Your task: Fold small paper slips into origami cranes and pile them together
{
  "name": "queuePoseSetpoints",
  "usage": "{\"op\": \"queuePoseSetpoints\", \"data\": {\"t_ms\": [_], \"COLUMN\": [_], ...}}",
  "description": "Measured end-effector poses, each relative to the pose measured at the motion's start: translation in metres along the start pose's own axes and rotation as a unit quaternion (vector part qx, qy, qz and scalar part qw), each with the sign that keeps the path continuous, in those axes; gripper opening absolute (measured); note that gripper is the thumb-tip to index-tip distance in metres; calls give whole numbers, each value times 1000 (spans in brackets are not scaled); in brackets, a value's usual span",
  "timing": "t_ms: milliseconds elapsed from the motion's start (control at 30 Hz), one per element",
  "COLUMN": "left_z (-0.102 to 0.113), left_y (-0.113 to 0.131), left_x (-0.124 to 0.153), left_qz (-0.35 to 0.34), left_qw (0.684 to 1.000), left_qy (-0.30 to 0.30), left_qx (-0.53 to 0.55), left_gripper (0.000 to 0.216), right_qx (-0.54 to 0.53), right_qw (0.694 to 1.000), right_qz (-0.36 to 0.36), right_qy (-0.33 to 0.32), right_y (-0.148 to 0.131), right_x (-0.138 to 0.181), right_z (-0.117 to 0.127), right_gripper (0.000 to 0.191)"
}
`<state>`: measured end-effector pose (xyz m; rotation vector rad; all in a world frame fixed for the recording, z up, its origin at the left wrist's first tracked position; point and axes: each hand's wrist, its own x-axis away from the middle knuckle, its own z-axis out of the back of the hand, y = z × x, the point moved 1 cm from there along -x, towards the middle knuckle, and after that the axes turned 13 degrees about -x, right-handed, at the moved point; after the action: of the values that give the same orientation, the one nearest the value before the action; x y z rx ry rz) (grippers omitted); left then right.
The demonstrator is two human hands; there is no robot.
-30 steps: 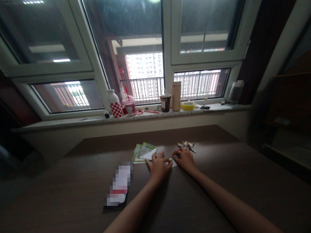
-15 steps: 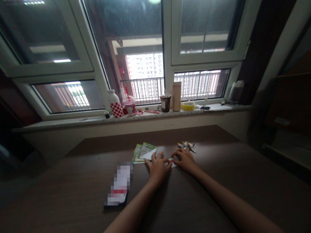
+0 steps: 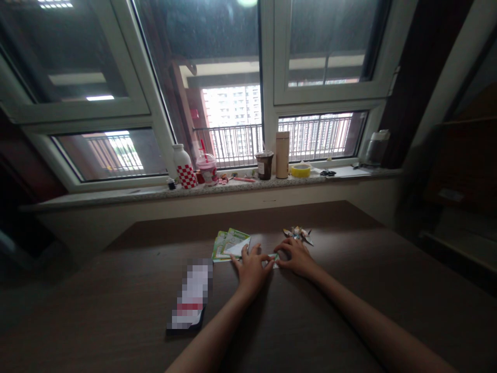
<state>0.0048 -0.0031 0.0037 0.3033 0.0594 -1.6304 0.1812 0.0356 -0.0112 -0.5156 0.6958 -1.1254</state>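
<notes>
Between my two hands lies a small piece of white and green paper (image 3: 276, 262) on the brown table (image 3: 330, 321). My left hand (image 3: 251, 267) pinches its left side between thumb and index finger, with the other fingers spread toward the cards. My right hand (image 3: 297, 257) grips the right side of the paper with thumb and fingertips. Several green printed cards (image 3: 233, 239) are fanned out just beyond my left hand, a white folded piece (image 3: 237, 247) on top. A folded paper figure with pointed tips (image 3: 298, 232) sits right behind my right hand.
A phone (image 3: 190, 295) with a blurred screen lies left of my left forearm. Along the windowsill (image 3: 151, 196) stand a checkered bottle (image 3: 184, 167), a pink drink cup (image 3: 207, 169), a dark drink cup (image 3: 264, 165), a tan flask (image 3: 282, 154), yellow tape (image 3: 300, 171) and scissors (image 3: 328, 173).
My right fingertips have shifted slightly at the paper, and a bit of green now shows between the hands. My left hand stays nearly still.
</notes>
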Motion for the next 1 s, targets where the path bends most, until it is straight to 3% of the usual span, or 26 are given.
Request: {"op": "queuePoseSetpoints", "data": {"t_ms": [600,1000], "left_z": [-1,-2], "left_y": [-2,-3], "left_x": [-2,-2], "left_qz": [2,1], "left_qw": [1000,1000], "left_qy": [-15,-13], "left_qx": [10,13], "left_gripper": [20,21], "right_qx": [2,8], "right_qw": [1000,1000], "right_qz": [-5,12], "right_qy": [-7,26], "right_y": [-1,-1], "right_x": [3,2], "right_z": [0,-2], "right_gripper": [47,29]}}
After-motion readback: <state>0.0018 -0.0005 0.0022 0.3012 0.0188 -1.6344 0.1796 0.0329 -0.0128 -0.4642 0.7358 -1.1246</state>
